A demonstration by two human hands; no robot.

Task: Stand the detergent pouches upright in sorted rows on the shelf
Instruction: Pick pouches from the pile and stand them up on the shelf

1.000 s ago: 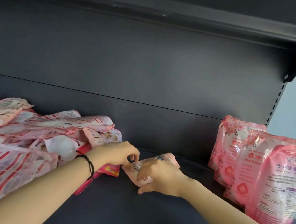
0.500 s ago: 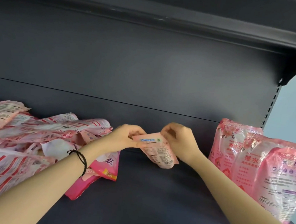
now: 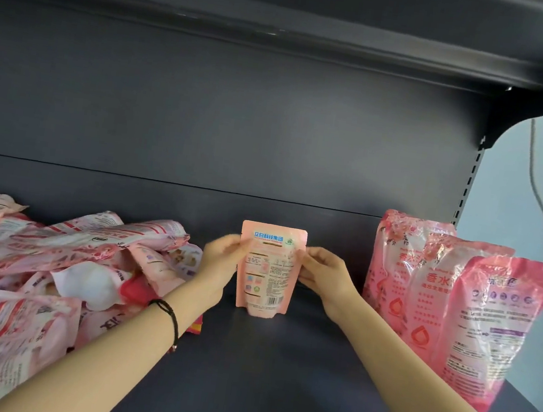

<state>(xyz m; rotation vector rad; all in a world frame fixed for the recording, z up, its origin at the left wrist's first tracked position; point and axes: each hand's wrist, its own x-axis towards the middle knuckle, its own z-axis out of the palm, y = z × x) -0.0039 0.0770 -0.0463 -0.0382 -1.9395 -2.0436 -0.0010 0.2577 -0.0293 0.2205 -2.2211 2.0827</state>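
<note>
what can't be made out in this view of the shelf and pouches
Head view, small pouch: front face turned away; back print too small to read.
Head view, pile of pouches: cut by left edge and overlapping, so no count.
Head view, upright pouches: each covers part of the next.

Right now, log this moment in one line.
small pink pouch: upright, centre | left hand: holds it | right hand: holds it | pile: unsorted, left
</note>
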